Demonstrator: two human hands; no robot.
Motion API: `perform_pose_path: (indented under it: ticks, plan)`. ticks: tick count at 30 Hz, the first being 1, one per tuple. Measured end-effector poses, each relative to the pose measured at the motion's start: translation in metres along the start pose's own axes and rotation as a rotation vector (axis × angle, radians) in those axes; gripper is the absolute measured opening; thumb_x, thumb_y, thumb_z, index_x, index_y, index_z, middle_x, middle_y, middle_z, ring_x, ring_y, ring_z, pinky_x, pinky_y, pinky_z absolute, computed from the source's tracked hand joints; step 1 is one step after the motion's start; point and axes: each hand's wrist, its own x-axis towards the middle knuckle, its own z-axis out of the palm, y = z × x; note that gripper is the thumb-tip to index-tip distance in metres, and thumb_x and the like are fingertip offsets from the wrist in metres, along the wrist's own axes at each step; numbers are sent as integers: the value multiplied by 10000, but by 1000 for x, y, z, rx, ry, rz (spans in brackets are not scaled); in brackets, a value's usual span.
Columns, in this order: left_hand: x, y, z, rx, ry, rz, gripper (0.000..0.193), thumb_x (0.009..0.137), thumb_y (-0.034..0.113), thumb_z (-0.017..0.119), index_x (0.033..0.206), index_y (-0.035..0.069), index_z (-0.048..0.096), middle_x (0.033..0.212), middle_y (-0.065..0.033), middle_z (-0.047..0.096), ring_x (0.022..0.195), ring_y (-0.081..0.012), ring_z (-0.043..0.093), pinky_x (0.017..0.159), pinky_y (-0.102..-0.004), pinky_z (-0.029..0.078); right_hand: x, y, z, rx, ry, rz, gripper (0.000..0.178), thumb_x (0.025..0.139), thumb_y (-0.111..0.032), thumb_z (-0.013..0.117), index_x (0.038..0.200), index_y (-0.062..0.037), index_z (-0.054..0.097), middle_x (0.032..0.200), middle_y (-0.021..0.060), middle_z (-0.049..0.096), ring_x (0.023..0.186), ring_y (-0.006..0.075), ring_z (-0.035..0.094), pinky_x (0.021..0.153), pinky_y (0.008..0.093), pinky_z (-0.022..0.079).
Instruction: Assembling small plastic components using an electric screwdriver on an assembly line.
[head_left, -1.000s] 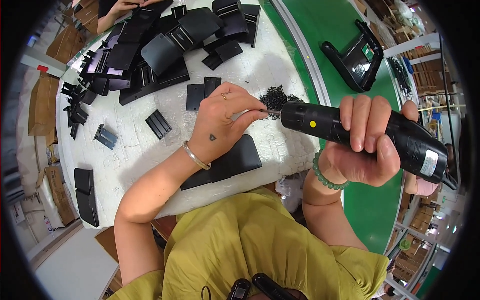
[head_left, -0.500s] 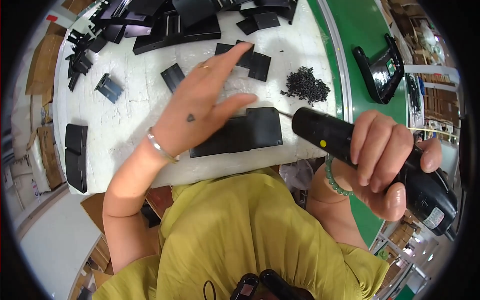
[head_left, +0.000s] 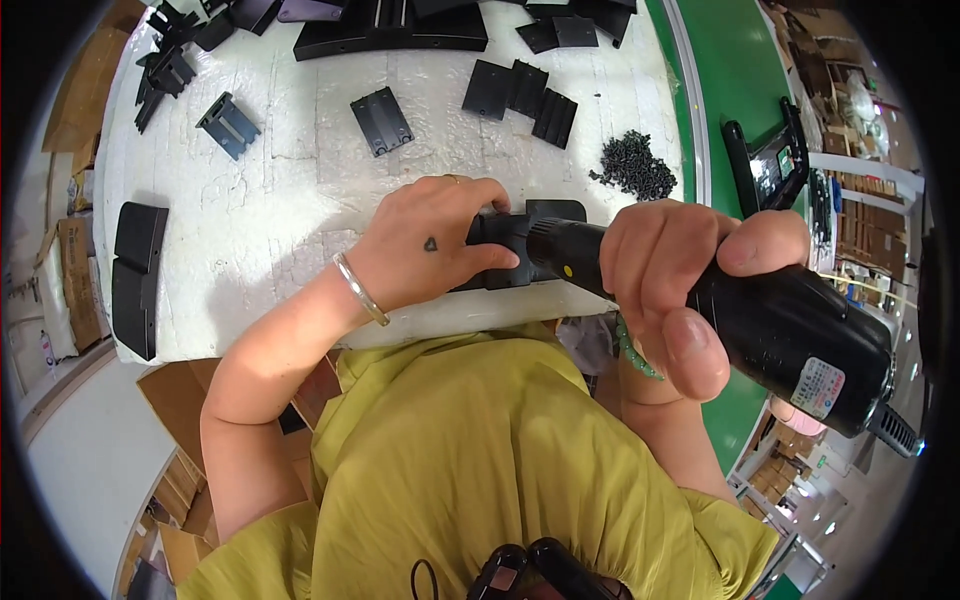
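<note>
My right hand [head_left: 690, 270] is wrapped round a black electric screwdriver [head_left: 790, 345], held slanting with its nose down to the left. The nose is over a small black grooved plastic part [head_left: 508, 262] lying across a larger black panel [head_left: 556, 210] at the table's near edge. The screwdriver's bit is hidden. My left hand [head_left: 430, 240] pinches that small part between thumb and fingers, and the hand covers the panel's left portion. Beyond it lie a similar grooved plate [head_left: 381, 121] and a few more small black plates [head_left: 487, 90].
A pile of black screws [head_left: 637, 167] sits right of centre on the white table. A grey-blue clip-shaped part [head_left: 230, 126] and a black two-section panel [head_left: 138, 280] are on the left. Larger black housings [head_left: 390, 35] crowd the far edge. A black frame [head_left: 768, 155] rests on the green surface.
My left hand has drawn back toward me and closed on the small part over the panel. The screwdriver has moved left, its nose now above that part. The whole view has shifted slightly.
</note>
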Motion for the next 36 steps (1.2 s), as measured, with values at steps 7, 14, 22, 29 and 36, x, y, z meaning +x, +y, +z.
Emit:
perform_pose_path:
  ticks: [7, 14, 22, 29, 36]
  plan:
    - [1, -3, 0, -34, -9, -50, 325, 707, 276, 714, 920, 91, 551, 798, -100, 588, 830, -301, 561, 722, -395, 424, 11, 8, 12, -60, 18, 57, 297, 734, -39, 580, 877, -123, 334, 566, 9, 454, 434, 120, 434, 435, 258, 360]
    - [7, 1, -4, -53, -58, -51, 321, 713, 262, 701, 908, 74, 529, 812, -103, 589, 829, -301, 567, 704, -399, 425, 15, 3, 14, -111, 1, 106, 298, 738, -48, 607, 873, -119, 350, 558, 12, 452, 436, 125, 433, 433, 261, 355]
    - [3, 0, -6, -17, -77, -81, 381, 681, 281, 725, 956, 93, 540, 852, -91, 605, 824, -288, 585, 690, -378, 458, 14, 8, 4, -31, -96, 50, 285, 663, 94, 617, 819, -63, 438, 613, 66, 513, 450, 200, 478, 470, 338, 416]
    - [12, 16, -19, 74, -88, -105, 452, 619, 285, 778, 974, 75, 592, 911, -87, 582, 856, -286, 551, 729, -353, 459, 40, 24, -85, -37, 555, -246, 281, 739, 35, 574, 969, -39, 429, 687, 64, 501, 508, 151, 491, 502, 290, 425]
    - [27, 19, -31, 59, 19, 5, 405, 634, 211, 770, 969, 43, 618, 910, -88, 574, 861, -292, 507, 766, -343, 431, 56, 58, -120, -193, 673, -144, 202, 697, 81, 501, 880, 30, 435, 650, 82, 482, 474, 153, 488, 489, 284, 424]
